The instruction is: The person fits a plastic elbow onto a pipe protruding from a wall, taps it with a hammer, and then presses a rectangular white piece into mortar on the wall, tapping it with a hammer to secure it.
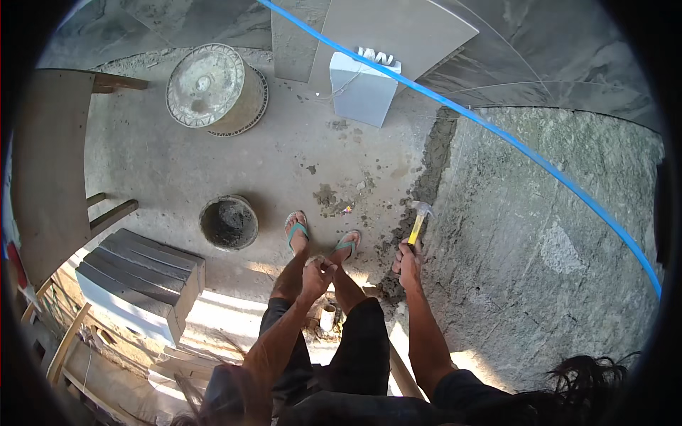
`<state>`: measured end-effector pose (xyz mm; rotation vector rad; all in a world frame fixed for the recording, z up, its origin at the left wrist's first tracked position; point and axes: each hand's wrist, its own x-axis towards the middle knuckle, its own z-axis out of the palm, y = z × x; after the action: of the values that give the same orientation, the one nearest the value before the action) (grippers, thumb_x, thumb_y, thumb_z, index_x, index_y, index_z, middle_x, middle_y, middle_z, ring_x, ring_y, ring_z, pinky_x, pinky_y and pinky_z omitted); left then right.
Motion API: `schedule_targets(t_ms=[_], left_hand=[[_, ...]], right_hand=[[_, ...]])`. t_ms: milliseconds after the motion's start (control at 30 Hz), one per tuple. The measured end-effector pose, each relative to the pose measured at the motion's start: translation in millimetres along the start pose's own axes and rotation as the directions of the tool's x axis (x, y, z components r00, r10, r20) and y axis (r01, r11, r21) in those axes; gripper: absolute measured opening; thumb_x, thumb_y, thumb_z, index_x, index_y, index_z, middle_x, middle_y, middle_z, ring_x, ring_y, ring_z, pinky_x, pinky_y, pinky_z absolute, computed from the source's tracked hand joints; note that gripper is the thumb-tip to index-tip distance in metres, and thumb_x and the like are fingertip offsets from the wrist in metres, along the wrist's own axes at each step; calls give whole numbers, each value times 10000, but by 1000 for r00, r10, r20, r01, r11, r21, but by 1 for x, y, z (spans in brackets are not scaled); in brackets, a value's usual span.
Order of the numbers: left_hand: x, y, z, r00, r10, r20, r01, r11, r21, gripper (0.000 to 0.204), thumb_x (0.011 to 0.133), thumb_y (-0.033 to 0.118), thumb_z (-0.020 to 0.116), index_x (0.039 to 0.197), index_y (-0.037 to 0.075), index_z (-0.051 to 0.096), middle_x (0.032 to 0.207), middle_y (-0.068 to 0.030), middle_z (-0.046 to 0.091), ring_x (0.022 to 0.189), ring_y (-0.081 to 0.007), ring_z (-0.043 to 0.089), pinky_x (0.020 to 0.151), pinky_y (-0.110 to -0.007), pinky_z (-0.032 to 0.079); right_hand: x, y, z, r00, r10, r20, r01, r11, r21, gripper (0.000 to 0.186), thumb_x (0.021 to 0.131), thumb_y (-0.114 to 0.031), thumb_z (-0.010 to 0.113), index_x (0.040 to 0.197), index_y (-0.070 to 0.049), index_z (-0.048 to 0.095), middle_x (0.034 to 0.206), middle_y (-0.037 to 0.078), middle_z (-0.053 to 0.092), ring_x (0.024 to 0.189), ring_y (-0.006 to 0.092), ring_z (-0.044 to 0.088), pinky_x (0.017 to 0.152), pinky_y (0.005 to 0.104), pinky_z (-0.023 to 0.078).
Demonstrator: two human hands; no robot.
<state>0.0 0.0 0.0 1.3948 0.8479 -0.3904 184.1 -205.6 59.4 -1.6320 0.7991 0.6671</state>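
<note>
The yellow-handled hammer (417,229) is pointing toward the far side, right of centre; the right hand (406,267) is gripping its handle, and the head is showing against the edge of a rough mortar strip (433,160). The left hand (317,275) is forming a fist before the legs (289,282); whether it is holding anything cannot be told. A loose or dusty grip could be risking a slip, endangering the nearby sandalled foot (347,244). Leftward, a bucket (206,221) is containing dark grey mix (231,216); farther off, an upturned tub (245,103) is hiding its interior.
</note>
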Motion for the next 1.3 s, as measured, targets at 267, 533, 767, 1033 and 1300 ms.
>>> schedule_targets(t_ms=[267,533,767,1033,1300], left_hand=[[-97,94,-119,961,202,191,-82,862,-500,185,999,50,583,825,37,523,802,-69,623,622,-119,583,534,-280,540],[-177,187,-152,797,192,572,-52,967,-251,314,977,245,682,1209,38,648,1065,-51,707,806,-150,667,797,-336,582],[-294,82,-150,637,-77,767,16,996,86,286,963,215,689,1185,52,613,1037,-73,677,770,-179,672,743,-349,618],[-413,12,-139,523,-435,733,-132,808,574,211,994,192,635,1173,110,560,1003,-81,656,758,-242,676,706,-393,625],[-474,-25,-75,322,-497,806,-527,612,589,158,984,140,633,1107,58,580,926,-96,697,641,-167,657,586,-324,599]], right_hand=[[-252,82,15,978,-70,199,71,997,3,220,953,-56,574,1160,-130,583,602,-59,415,431,42,362,376,239,294],[-425,144,35,989,-140,53,141,990,1,171,948,-144,600,1077,-46,654,664,-60,495,556,35,439,497,249,347],[-619,391,67,818,1,-575,-22,999,-30,367,828,-187,625,1141,3,652,767,139,651,704,269,634,656,417,503],[-837,577,152,348,729,-589,-114,657,746,189,839,-205,559,923,-37,580,582,84,559,426,184,534,376,342,427],[-883,600,268,341,930,-137,366,2,931,121,887,-212,581,897,-102,531,542,31,483,364,172,469,307,336,345]])
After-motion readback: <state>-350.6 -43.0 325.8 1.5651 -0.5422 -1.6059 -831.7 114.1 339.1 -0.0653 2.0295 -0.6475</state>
